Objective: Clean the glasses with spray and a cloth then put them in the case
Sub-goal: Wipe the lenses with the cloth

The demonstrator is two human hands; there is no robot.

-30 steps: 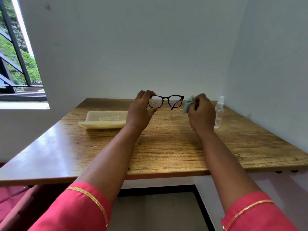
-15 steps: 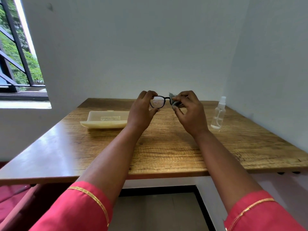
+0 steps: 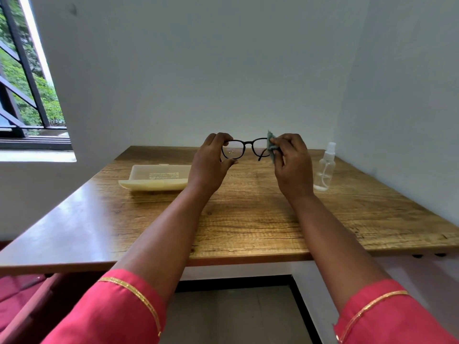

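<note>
Right hand [image 3: 291, 165] slid cloth [image 3: 271, 147] to glasses [image 3: 244, 148] edge.

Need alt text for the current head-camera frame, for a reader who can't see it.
Above a wooden table, the left hand holds black glasses by one lens rim while the right hand pinches a green cloth against the other lens. A cream case lies to the left, a clear spray bottle stands to the right.
</note>
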